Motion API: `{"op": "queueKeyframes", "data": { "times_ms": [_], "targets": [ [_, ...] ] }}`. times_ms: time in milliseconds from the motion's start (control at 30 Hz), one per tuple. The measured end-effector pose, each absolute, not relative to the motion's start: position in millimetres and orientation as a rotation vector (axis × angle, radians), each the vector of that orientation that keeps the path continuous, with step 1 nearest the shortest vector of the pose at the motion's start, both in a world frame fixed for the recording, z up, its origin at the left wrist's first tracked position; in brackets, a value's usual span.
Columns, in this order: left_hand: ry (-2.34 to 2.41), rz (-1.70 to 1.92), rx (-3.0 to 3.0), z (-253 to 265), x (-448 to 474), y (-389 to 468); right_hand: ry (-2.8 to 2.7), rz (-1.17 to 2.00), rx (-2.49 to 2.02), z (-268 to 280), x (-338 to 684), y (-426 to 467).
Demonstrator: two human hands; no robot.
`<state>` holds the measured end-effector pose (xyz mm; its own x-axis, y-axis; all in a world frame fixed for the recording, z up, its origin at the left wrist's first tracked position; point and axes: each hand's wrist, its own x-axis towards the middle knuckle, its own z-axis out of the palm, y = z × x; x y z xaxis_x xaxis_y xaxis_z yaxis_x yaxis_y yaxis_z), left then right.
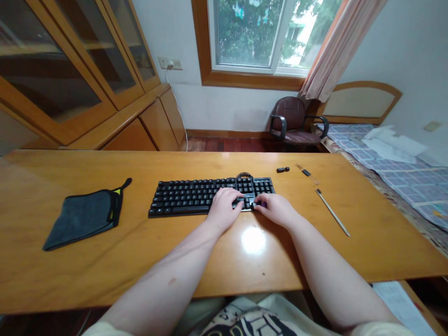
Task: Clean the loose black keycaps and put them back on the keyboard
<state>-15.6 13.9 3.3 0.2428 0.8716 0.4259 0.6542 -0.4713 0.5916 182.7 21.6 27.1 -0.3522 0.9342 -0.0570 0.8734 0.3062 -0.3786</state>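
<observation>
A black keyboard [185, 198] lies on the wooden table in front of me, with a looped black cable [244, 175] at its back edge. My left hand [226, 205] rests on the right part of the keys, its fingers stretched forward and its thumb apart. Over the lower right keys, my right hand [273, 207] has its fingertips pinched together at the keyboard. A small dark, purplish bit shows under those fingers; what it is I cannot make out.
A folded grey cloth [84, 212] with a black loop lies at left. To the right are small black pieces [283, 170], a dark piece with thin strands [305, 172] and a slim stick with a dark tip [332, 212]. An office chair [292, 119] stands beyond the table [140, 261].
</observation>
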Motion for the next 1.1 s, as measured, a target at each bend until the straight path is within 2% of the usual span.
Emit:
{"op": "queueKeyframes", "data": {
  "times_ms": [567, 1100],
  "targets": [
    [1.432, 1.041, 2.233, 2.7, -15.1, 13.4, -2.431, 0.396, -1.710, 24.7, 180.4, 20.4],
    [1.455, 0.878, 2.314, 7.2, -12.9, 9.4, -2.502, 0.287, -1.794, 23.1, 173.3, 19.4]
  ]
}}
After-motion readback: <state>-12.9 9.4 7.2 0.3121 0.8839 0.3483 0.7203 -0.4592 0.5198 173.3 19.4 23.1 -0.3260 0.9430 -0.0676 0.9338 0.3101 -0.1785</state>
